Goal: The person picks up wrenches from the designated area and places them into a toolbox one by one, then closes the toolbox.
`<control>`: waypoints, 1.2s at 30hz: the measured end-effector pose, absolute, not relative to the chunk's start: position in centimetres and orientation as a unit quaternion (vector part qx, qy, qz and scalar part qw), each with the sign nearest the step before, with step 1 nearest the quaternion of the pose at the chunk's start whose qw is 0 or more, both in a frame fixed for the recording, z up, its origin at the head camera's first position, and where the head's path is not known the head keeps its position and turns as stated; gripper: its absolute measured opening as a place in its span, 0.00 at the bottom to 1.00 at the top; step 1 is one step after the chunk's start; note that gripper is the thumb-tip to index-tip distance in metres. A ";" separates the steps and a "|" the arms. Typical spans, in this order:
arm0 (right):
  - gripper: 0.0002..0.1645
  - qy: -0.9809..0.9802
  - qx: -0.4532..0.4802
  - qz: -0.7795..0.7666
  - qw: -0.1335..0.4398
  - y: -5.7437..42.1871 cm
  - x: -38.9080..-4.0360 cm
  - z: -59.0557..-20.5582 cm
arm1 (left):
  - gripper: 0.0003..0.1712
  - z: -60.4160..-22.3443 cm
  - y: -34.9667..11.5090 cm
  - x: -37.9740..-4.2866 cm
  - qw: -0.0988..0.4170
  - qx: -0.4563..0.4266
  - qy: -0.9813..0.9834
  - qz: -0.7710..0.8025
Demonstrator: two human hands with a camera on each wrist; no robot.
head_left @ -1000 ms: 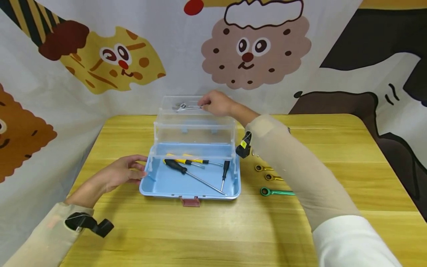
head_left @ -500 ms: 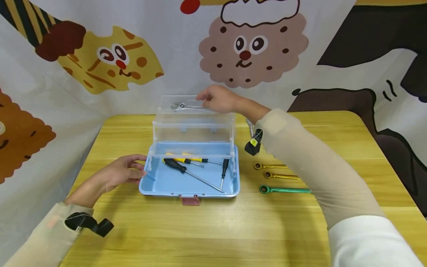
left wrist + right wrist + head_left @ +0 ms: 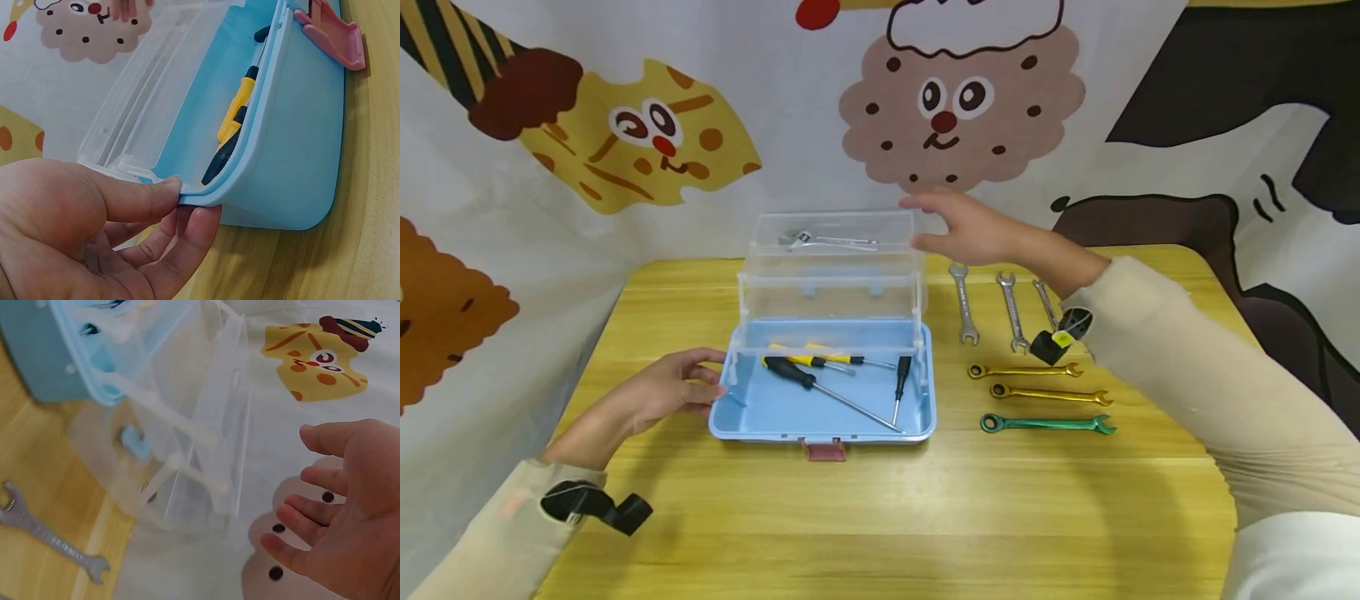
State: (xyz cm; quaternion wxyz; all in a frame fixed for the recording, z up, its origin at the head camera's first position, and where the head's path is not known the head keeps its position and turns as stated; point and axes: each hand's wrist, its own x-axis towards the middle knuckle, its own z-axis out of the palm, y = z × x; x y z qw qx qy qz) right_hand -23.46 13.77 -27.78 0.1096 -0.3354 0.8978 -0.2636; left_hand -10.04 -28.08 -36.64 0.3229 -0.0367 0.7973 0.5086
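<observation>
A light-blue toolbox (image 3: 820, 421) stands with its clear trays raised. My left hand (image 3: 666, 387) pinches its left rim, thumb above and fingers beneath, as the left wrist view shows. Inside the box lie a long black-handled screwdriver (image 3: 788, 371), a small black screwdriver (image 3: 903, 377) and yellow-and-black screwdrivers (image 3: 850, 359). In the upper clear tray (image 3: 887, 223) rests an adjustable wrench (image 3: 831, 242). My right hand (image 3: 973, 227) is held in the air at the tray's right end, fingers spread and holding nothing.
Right of the box, silver open-end wrenches (image 3: 964, 304) lie at the back of the wooden table (image 3: 880, 525). In front of them are gold ratchet wrenches (image 3: 1033, 371) and a green ratchet wrench (image 3: 1048, 424). A printed curtain (image 3: 805, 125) hangs behind.
My right hand has let go of the adjustable wrench in the upper tray and moved right, its fingers spreading. More of the wrenches on the table show. My left hand keeps its hold.
</observation>
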 end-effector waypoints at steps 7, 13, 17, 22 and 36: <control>0.36 0.909 -0.312 -0.254 0.113 16.9 -22.1 -28.6 | 0.35 -36.6 -28.0 -10.0 0.323 -0.041 0.800 0.504; 0.36 0.918 -0.292 -0.245 0.109 19.5 -20.8 -29.6 | 0.35 -36.6 -28.0 -10.0 0.323 -0.040 0.800 0.504; 0.36 0.921 -0.279 -0.246 0.115 21.4 -19.9 -30.5 | 0.35 -36.6 -28.0 -10.0 0.324 -0.040 0.800 0.503; 0.36 0.926 -0.262 -0.247 0.115 23.5 -19.1 -31.8 | 0.35 -36.6 -28.1 -10.0 0.324 -0.041 0.800 0.503; 0.39 0.941 -0.187 -0.245 0.142 28.2 -18.1 -35.9 | 0.35 -36.7 -28.0 -9.9 0.322 -0.044 0.800 0.504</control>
